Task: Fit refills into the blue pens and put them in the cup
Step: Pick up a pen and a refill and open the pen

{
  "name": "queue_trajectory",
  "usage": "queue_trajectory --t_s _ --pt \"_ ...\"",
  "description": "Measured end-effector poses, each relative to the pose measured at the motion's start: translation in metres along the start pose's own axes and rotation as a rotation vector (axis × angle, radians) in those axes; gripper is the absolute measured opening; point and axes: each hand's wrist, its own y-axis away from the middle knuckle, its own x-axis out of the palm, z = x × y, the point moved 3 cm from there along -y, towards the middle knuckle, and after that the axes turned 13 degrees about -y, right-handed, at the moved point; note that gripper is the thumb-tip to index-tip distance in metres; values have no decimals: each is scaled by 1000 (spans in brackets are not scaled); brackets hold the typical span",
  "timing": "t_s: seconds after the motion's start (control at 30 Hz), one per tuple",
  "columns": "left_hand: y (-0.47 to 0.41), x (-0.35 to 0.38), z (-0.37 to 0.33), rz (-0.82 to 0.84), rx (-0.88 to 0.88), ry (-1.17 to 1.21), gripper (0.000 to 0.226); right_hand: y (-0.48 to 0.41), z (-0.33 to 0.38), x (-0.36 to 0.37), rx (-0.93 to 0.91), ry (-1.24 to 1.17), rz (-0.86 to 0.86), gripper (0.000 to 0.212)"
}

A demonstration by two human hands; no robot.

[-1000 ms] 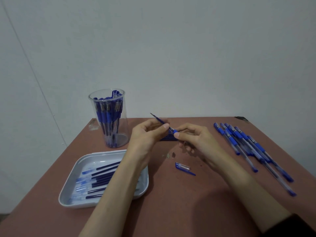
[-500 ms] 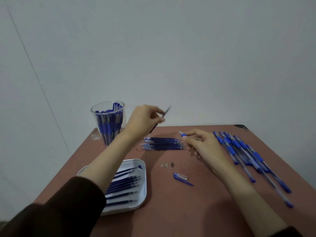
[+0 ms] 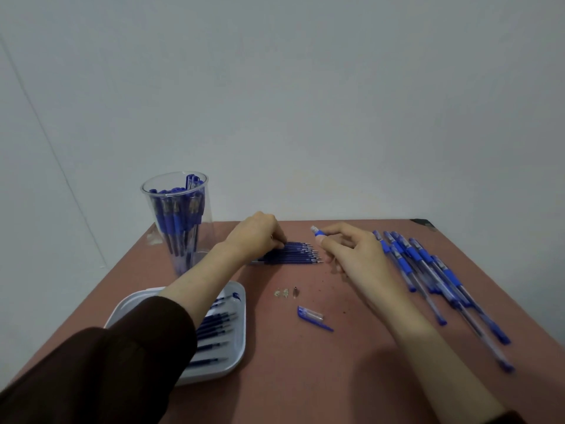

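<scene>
Refills (image 3: 295,256) lie in a row — left hand (image 3: 256,234) curls over them, grip unclear; right hand (image 3: 356,254), just beside, pinches a blue pen (image 3: 316,231).

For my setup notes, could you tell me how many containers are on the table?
2: the clear cup of pens far left; the white tray of refills near left, partly under the left arm.

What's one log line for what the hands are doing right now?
step: refill pickup | left hand: touching refills | right hand: holds blue pen | cap: on table | cup: holds pens
</scene>
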Motion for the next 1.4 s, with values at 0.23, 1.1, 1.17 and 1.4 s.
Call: queue_trajectory --t_s 0.23,1.1,1.17,1.4 --pt "16 -7 -1 -41 -18 74 24 1 -6 9 -15 64 34 6" --pt "152 -35 42 3 -61 -185 27 21 -6 39 -113 170 207 9" --pt "149 -54 33 -197 -47 59 21 18 -6 35 -103 167 174 8" --pt "116 -59 -14 -481 -236 1234 11 12 -5 22 -49 138 101 11"
